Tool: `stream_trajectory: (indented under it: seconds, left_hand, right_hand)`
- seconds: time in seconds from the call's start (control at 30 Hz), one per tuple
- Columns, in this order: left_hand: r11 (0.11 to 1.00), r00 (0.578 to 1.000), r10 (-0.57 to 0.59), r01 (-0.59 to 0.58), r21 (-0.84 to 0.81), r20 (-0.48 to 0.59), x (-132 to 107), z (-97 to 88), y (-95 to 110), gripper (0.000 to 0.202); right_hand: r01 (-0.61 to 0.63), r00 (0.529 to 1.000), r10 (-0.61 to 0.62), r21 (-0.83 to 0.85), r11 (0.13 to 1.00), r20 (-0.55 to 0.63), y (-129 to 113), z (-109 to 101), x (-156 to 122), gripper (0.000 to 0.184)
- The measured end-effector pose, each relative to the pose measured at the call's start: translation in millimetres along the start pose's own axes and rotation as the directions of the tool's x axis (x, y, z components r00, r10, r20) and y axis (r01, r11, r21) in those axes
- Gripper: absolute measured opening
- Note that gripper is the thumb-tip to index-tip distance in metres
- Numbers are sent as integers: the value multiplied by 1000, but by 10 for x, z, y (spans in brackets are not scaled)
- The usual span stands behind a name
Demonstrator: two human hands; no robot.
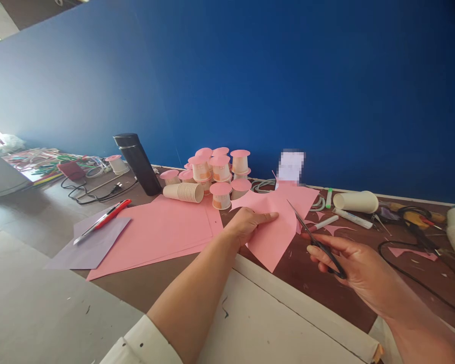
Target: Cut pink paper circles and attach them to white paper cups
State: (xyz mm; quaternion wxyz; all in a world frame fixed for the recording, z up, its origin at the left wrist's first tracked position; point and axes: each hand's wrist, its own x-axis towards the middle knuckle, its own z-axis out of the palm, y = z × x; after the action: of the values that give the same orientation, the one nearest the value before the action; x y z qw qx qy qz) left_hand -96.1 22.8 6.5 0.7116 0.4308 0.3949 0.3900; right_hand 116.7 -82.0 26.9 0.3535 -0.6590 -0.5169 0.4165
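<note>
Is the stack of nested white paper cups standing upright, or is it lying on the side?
Lying on its side: the cup stack stretches sideways, with its nested rims toward the right.

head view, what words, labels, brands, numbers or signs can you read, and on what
None can be read.
Orange print on the paper cups: too small.
Marker: any print too blurred.
Pale panel: pixelated, unreadable.
Pink paper, scissors: no text visible.
</note>
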Motion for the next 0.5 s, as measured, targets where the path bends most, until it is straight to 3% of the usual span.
stream_trajectory:
  seconds: [0.5]
  left_hand:
    - [999,1000,-24,23,29,12,-6,-10,18,46]
  right_hand:
    - [-19,1000,19,-65,998,-7,20,-25,-1,64]
